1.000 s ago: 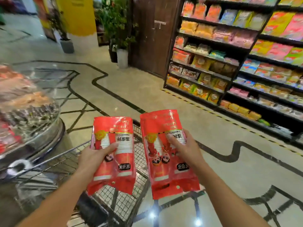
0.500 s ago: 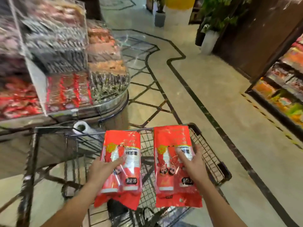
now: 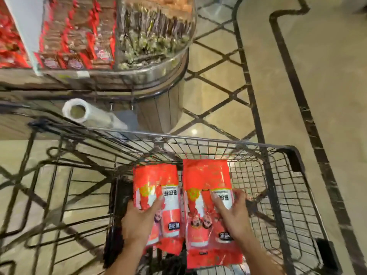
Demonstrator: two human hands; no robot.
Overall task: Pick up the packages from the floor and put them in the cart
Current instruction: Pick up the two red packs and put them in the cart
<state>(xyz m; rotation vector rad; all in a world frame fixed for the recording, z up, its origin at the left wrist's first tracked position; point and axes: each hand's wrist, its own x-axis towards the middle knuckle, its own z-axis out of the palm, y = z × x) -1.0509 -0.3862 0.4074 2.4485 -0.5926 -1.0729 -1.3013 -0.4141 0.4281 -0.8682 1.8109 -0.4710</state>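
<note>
Here both packages [image 3: 206, 195] point lengthwise away, over cart [image 3: 258, 144].

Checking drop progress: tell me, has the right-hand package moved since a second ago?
Yes. The right package has come from beside the cart to over its basket.

Two red packages [image 3: 156, 197] with white labels, black wire cart [image 3: 218, 142], beige black-lined floor [image 3: 288, 86].

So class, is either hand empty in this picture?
No: the left hand grips one red package and the right hand grips another.
</note>
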